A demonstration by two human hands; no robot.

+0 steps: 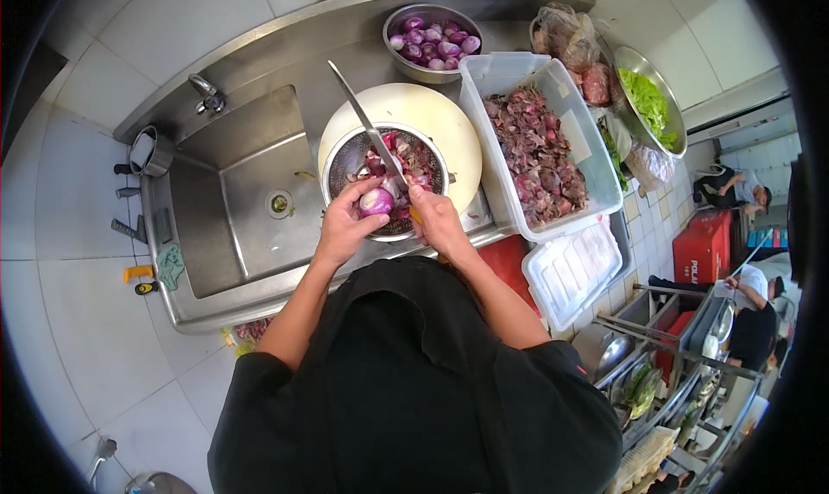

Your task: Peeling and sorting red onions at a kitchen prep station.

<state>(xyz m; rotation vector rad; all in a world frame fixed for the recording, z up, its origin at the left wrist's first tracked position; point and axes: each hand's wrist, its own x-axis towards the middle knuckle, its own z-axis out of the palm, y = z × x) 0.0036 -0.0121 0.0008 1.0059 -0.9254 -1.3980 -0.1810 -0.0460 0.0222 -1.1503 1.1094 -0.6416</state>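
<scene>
Two hands work over a metal colander (pixel 345 161) on the counter (pixel 285 41): peeling looks under way. Left hand (pixel 344 226) is curled around a purple onion (pixel 376 202) just above the colander's near rim; right hand (pixel 439 222) is clenched on a knife (pixel 367 127), blade angled up and away. Next, I judge, the edge must meet the skin gently

I see everything through one wide camera on my head, looking almost straight down over my chest. My left hand (pixel 345 226) and right hand (pixel 436 220) sit near the picture's middle, fairly close below the lens. Beyond my grip lies the steel counter (pixel 285 41), to its left the sink (pixel 237 200). Straight edges bow toward the rim, and dark corners frame the view.
</scene>
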